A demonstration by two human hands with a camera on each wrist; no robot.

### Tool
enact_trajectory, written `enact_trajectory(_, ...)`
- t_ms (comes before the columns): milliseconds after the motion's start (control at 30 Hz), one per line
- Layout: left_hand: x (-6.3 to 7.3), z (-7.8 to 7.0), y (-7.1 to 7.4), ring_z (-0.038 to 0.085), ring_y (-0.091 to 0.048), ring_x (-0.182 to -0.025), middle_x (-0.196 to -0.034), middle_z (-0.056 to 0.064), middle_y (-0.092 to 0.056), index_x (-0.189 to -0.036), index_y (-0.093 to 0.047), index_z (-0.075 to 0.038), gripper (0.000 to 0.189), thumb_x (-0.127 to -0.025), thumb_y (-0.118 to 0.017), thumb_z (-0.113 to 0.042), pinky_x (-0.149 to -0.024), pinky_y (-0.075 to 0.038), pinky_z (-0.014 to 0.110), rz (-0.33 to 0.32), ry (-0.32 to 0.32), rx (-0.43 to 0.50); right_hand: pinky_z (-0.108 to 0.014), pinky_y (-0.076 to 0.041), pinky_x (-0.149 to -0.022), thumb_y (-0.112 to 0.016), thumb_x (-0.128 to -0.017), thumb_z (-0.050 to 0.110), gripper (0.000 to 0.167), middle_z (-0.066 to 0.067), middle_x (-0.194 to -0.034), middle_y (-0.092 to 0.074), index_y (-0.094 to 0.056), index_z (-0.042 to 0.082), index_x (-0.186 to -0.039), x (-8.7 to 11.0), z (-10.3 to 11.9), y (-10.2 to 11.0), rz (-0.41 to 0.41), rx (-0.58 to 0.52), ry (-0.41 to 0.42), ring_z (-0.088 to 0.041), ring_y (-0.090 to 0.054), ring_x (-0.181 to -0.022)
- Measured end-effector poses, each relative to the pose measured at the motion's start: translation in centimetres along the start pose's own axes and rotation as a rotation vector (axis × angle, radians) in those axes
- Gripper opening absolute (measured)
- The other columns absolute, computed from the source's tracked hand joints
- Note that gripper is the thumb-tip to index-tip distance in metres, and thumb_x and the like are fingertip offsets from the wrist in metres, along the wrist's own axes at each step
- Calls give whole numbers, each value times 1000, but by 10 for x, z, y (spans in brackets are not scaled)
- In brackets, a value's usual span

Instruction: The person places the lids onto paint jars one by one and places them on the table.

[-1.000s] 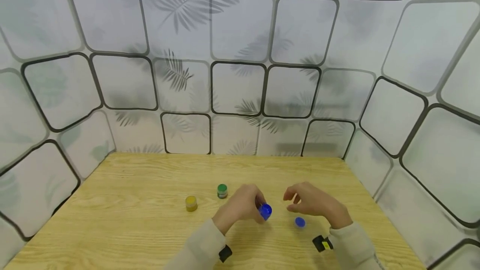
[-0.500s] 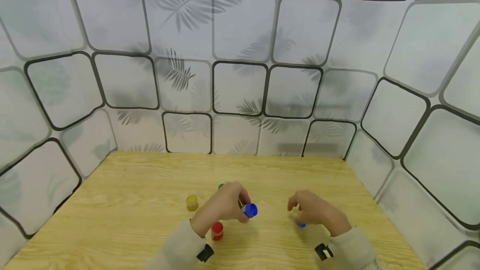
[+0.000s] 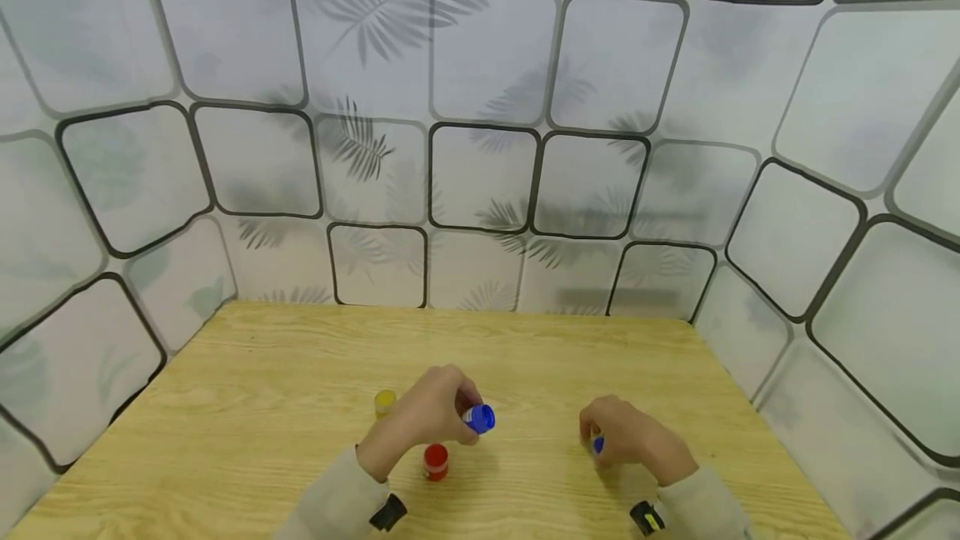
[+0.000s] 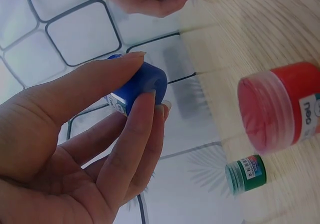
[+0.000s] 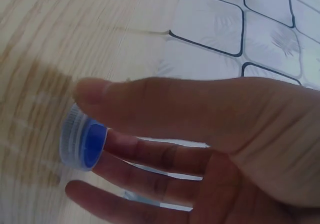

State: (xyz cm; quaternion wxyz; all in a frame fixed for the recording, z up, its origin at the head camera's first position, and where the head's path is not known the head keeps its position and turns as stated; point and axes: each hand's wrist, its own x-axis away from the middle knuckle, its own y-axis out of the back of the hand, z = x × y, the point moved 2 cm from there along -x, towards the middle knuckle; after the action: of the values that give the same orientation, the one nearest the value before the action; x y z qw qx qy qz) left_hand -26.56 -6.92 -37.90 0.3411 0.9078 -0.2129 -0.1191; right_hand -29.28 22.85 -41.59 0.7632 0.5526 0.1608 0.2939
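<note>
My left hand (image 3: pixel 429 408) grips a small uncapped blue paint jar (image 3: pixel 480 418), its mouth tipped toward the right in the head view. In the left wrist view, thumb and fingertips press on both sides of that jar (image 4: pixel 145 86), and a bit of its label peeks out. Farther right, my right hand (image 3: pixel 632 433) pinches the jar's lid (image 3: pixel 597 445) low over the table. Thumb and fingers meet the rim of the lid (image 5: pixel 82 141) in the right wrist view; it stands on edge, blue inside with a clear ribbed rim.
A red paint jar (image 3: pixel 436 462) stands capped just in front of the left hand. Behind the left forearm is a yellow jar (image 3: pixel 385 402), partly covered. The green jar (image 4: pixel 246 174) shows in the left wrist view. A patterned curtain (image 3: pixel 480 173) encloses the wooden table (image 3: pixel 300 357).
My left hand has moved left with the blue jar, uncovering the red jar and covering the green one. My right hand has lowered and taken hold of the lid, which lay flat before.
</note>
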Motion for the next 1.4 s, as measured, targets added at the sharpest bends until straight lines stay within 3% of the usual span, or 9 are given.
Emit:
enact_trajectory(167, 6, 1, 2, 12, -67, -77, -90, 5, -73, -95, -77, -2, 29, -70, -92, 1, -67, -58, 26, 0, 14, -10, -28, -50, -64, -76, -72, -10, 22, -1, -83, -68, -72, 9, -84, -1, 2, 0, -3, -10, 33, -9, -55, -72)
enact_trajectory(400, 15, -1, 3, 13, -66, -80, -90, 4, -73, -99, -77, -3, 32, -70, -92, -2, -67, -58, 26, 1, 10, -7, -27, -51, -62, -78, -73, -11, 22, -2, -82, -69, -73, 7, -84, -5, 8, 0, 16, 1, 16, -9, -57, -70)
enact_trajectory(700, 18, 0, 4, 12, -66, -80, -88, 3, -73, -100, -77, -2, 33, -71, -93, -6, -66, -57, 24, -16, -12, -28, -22, -41, -58, -72, -78, -9, 18, 2, -74, -62, -74, 7, -87, -13, 17, 4, -7, 3, 91, -2, -40, -62)
enact_trajectory(1100, 20, 4, 5, 13, -67, -79, -87, 3, -73, -99, -76, -1, 32, -71, -93, -5, -67, -57, 23, -42, -20, -27, -32, -60, -76, -76, -88, 4, 12, -3, -95, -75, -75, 9, -99, -30, 55, 36, -22, -89, 212, -9, -66, -84)
enact_trajectory(1400, 19, 4, 5, 13, -67, -78, -87, 3, -74, -98, -77, 0, 32, -72, -93, -6, -68, -57, 24, -41, -21, -21, -22, -59, -74, -73, -94, 10, 11, -3, -100, -75, -74, 10, -105, -31, 86, 48, -68, -139, 209, -7, -68, -87)
